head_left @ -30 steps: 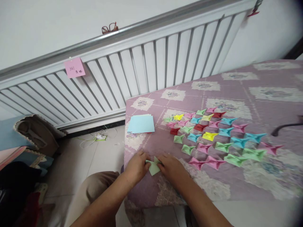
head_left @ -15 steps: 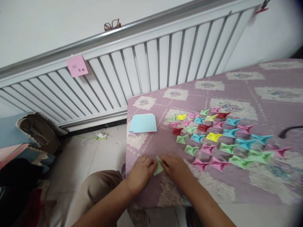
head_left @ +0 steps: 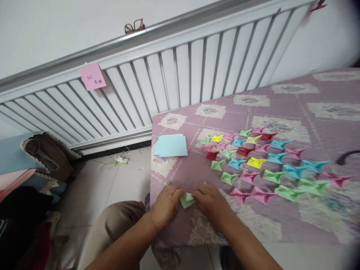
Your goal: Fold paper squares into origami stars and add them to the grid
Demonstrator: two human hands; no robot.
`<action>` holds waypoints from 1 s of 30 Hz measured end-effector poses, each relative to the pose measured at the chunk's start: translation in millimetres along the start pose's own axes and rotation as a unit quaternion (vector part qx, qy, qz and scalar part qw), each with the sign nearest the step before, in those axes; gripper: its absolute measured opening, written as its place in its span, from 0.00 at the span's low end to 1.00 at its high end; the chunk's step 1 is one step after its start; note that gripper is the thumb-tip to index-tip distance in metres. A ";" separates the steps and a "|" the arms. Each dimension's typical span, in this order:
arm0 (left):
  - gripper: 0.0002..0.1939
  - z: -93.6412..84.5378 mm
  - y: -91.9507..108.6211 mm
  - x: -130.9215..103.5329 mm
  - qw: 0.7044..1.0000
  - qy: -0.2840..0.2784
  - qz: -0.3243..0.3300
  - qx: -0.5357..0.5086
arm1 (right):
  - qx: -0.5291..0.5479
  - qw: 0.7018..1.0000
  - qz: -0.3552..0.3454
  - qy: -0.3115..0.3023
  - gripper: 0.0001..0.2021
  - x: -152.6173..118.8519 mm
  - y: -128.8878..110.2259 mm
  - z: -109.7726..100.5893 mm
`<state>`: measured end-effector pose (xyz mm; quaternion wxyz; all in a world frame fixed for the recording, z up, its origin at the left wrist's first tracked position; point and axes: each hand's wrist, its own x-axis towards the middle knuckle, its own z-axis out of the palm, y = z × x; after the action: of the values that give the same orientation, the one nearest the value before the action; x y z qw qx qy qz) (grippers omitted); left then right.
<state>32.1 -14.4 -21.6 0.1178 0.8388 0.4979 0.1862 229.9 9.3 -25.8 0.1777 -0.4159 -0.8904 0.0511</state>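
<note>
A small light green paper (head_left: 186, 201) lies on the table near its front edge, with a paler folded flap at its top. My left hand (head_left: 168, 204) is closed on its left side, fingertips at the upper left edge. On the right side my right hand (head_left: 210, 200) pinches the same paper. Part of the paper is hidden under the fingers. To the right, several folded paper pieces in rows include a yellow one (head_left: 256, 162), a pink one (head_left: 249, 177) and a green one (head_left: 228, 178). A stack of light blue paper (head_left: 171, 145) sits behind my left hand.
The table (head_left: 194, 170) has a purple patterned cloth. Behind it stands a white radiator (head_left: 194, 71) bearing a pink note (head_left: 93, 77) and glasses (head_left: 134, 26). A dark curved object (head_left: 344, 157) lies at the right. Cables (head_left: 121, 160) are on the floor.
The green paper has changed from a narrow, pointed shape to a wider one with a flap folded at its top. Both hands remain on it. The view has shifted slightly.
</note>
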 end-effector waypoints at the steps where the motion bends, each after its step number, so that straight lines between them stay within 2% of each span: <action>1: 0.15 0.0 0.2 -0.3 1.000 -0.001 0.001 0.008 | -0.004 1.000 -0.005 -0.002 0.07 -0.6 -0.1 -0.6; 4: 0.18 0.2 0.9 -0.6 0.999 -0.010 0.010 0.033 | -0.008 1.000 -0.019 -0.007 0.05 -1.5 -1.1 -2.9; 9: 0.15 -2.8 4.0 -0.8 0.998 -0.039 0.010 0.052 | -0.013 0.999 -0.032 -0.007 0.04 -3.0 -4.5 -6.9; 15: 0.15 -3.4 2.6 -5.8 0.998 -0.051 0.017 0.035 | -0.009 0.999 -0.045 -0.002 0.05 -5.6 -5.9 -9.0; 24: 0.16 -2.8 3.9 -9.0 0.992 -0.075 -0.080 -0.065 | -0.009 0.999 -0.053 0.005 0.08 -8.3 -5.2 -6.4; 30: 0.17 -5.4 3.6 -10.2 0.990 -0.076 -0.087 -0.079 | 0.040 0.999 -0.037 0.007 0.08 -12.4 8.3 -9.2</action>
<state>28.2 -25.0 -17.3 0.2367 0.7923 0.5420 0.1494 246.6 4.8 -22.6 0.2019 -0.3757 -0.9012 0.0772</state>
